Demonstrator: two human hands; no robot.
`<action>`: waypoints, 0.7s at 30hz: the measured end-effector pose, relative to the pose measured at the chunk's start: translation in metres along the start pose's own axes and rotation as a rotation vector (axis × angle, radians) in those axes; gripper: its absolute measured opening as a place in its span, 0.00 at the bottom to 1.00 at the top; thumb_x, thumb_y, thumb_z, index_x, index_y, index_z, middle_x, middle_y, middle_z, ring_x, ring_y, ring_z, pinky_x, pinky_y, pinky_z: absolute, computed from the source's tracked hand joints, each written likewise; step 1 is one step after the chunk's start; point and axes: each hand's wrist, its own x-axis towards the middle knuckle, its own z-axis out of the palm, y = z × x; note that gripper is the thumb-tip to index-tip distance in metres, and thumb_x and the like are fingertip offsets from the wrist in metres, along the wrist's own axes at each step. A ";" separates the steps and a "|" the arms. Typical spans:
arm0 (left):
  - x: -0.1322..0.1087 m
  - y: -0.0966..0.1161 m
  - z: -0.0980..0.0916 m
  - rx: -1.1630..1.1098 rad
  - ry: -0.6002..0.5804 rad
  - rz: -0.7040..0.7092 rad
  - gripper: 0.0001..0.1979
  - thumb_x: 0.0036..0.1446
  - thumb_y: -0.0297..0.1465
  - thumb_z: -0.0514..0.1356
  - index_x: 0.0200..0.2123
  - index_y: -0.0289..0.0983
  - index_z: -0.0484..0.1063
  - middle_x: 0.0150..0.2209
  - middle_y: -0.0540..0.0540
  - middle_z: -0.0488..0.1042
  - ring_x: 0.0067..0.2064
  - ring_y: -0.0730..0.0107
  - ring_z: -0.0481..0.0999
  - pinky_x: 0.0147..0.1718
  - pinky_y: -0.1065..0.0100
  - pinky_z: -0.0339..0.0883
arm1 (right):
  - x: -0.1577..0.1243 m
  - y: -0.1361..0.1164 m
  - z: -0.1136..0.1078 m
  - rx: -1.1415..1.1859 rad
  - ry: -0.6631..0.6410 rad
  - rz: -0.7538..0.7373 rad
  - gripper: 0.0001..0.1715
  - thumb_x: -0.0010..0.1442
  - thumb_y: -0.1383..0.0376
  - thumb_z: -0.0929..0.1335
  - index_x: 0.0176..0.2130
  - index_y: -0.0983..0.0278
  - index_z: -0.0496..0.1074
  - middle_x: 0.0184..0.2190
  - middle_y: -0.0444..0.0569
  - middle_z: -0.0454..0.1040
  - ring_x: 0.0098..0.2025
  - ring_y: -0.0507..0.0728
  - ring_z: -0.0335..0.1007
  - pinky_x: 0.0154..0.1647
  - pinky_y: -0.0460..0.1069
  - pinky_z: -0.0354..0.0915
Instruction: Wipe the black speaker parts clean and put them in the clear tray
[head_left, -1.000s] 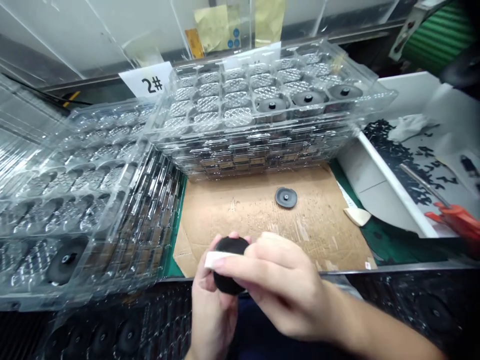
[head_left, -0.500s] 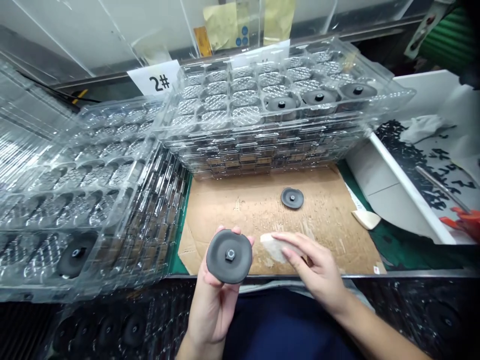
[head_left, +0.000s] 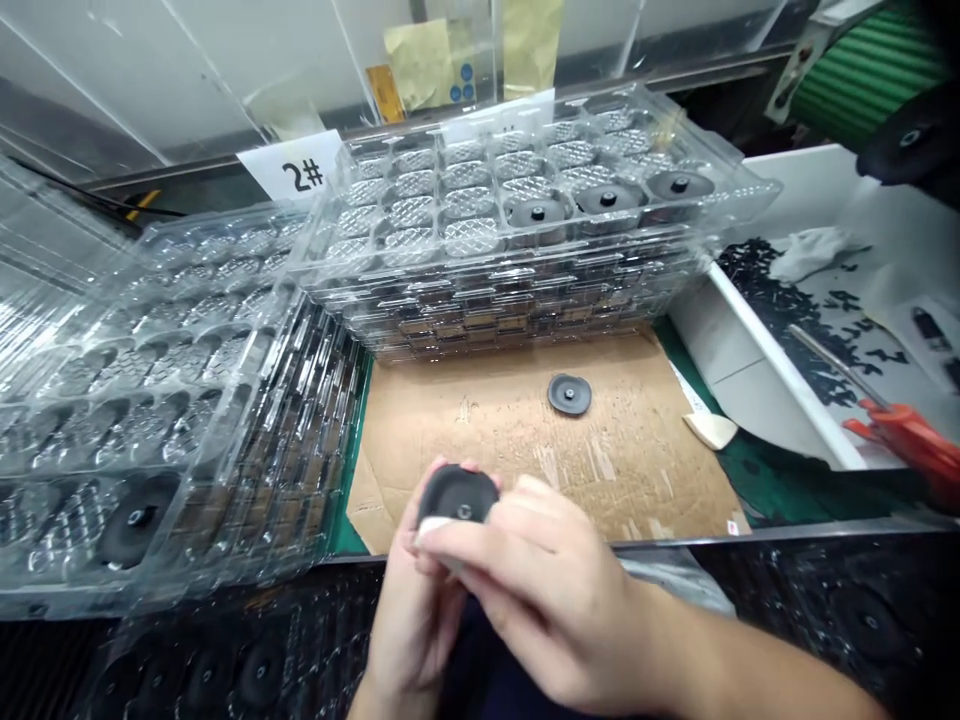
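My left hand (head_left: 420, 610) holds a black rubber disc (head_left: 457, 490) with a small metal nut at its centre, face up, above the front of the cardboard (head_left: 480, 420). Over the disc's near side, my right hand (head_left: 547, 580) presses a white pad (head_left: 435, 526) between thumb and fingers against its edge. The pad is mostly hidden by those fingers. A second black disc (head_left: 569, 395) lies flat on the cardboard, beyond my hands.
Clear plastic trays (head_left: 480, 250) are stacked behind the cardboard, some cells holding black discs. More trays (head_left: 172, 400) stand at left. On the right are a white bin (head_left: 795, 375) with small black parts, a red-handled tool (head_left: 907, 435) and a cream-coloured piece (head_left: 711, 430).
My right hand has moved left with the white pad, from beside the disc onto it. The disc stays in my left hand. The whole view has shifted slightly.
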 end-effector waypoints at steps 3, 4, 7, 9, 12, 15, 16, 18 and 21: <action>0.000 -0.001 0.002 -0.003 -0.039 0.032 0.21 0.49 0.31 0.64 0.49 0.47 0.69 0.49 0.48 0.73 0.49 0.61 0.72 0.48 0.66 0.67 | 0.004 0.004 0.005 -0.014 -0.003 0.082 0.15 0.61 0.73 0.60 0.47 0.67 0.67 0.35 0.47 0.74 0.32 0.52 0.65 0.35 0.50 0.60; 0.000 -0.002 0.005 0.005 -0.065 0.021 0.20 0.49 0.32 0.64 0.48 0.46 0.70 0.47 0.48 0.74 0.49 0.62 0.72 0.48 0.67 0.67 | 0.006 0.006 0.006 -0.050 0.059 0.091 0.15 0.61 0.72 0.60 0.47 0.67 0.67 0.34 0.48 0.73 0.32 0.53 0.65 0.35 0.50 0.59; -0.001 0.000 0.012 -0.017 -0.140 -0.032 0.19 0.47 0.37 0.65 0.44 0.43 0.73 0.41 0.48 0.77 0.47 0.65 0.73 0.49 0.70 0.66 | 0.011 0.007 0.005 -0.141 0.152 0.042 0.16 0.62 0.70 0.59 0.49 0.70 0.65 0.33 0.50 0.72 0.33 0.55 0.64 0.36 0.52 0.59; 0.000 0.004 0.010 -0.060 -0.146 -0.045 0.21 0.46 0.37 0.66 0.46 0.44 0.73 0.43 0.48 0.76 0.47 0.67 0.73 0.47 0.72 0.66 | 0.006 0.006 0.000 -0.099 0.035 -0.016 0.16 0.62 0.71 0.59 0.49 0.69 0.65 0.34 0.50 0.72 0.34 0.55 0.65 0.36 0.51 0.59; 0.002 0.010 0.002 -0.097 -0.169 -0.059 0.25 0.42 0.36 0.68 0.47 0.45 0.72 0.47 0.48 0.75 0.48 0.65 0.74 0.46 0.71 0.68 | -0.009 0.006 -0.009 -0.075 -0.114 0.059 0.16 0.61 0.72 0.60 0.48 0.66 0.66 0.34 0.47 0.71 0.32 0.53 0.63 0.33 0.49 0.57; 0.003 0.009 -0.003 -0.126 -0.201 -0.117 0.23 0.45 0.35 0.66 0.47 0.43 0.72 0.47 0.48 0.76 0.49 0.66 0.73 0.47 0.73 0.67 | -0.013 0.010 -0.018 -0.266 -0.057 0.153 0.17 0.61 0.73 0.59 0.49 0.65 0.67 0.28 0.46 0.69 0.27 0.53 0.58 0.30 0.50 0.53; 0.003 0.009 -0.003 -0.139 -0.199 -0.136 0.22 0.47 0.34 0.65 0.48 0.43 0.72 0.47 0.48 0.76 0.49 0.66 0.73 0.47 0.73 0.67 | -0.011 0.012 -0.020 -0.299 -0.038 0.114 0.18 0.61 0.72 0.59 0.49 0.63 0.68 0.29 0.46 0.70 0.28 0.54 0.58 0.31 0.51 0.52; 0.002 0.008 -0.001 -0.161 -0.189 -0.159 0.20 0.48 0.33 0.65 0.47 0.44 0.72 0.48 0.48 0.75 0.49 0.66 0.73 0.47 0.71 0.68 | -0.003 0.023 -0.022 -0.222 -0.033 0.002 0.18 0.62 0.72 0.59 0.47 0.60 0.70 0.33 0.46 0.72 0.32 0.54 0.61 0.34 0.51 0.55; 0.000 0.012 0.002 -0.180 -0.210 -0.198 0.23 0.45 0.37 0.66 0.48 0.44 0.71 0.52 0.44 0.72 0.49 0.59 0.73 0.48 0.66 0.68 | 0.001 0.051 -0.013 0.036 0.087 0.121 0.18 0.64 0.72 0.58 0.48 0.59 0.69 0.41 0.45 0.72 0.41 0.53 0.66 0.43 0.50 0.60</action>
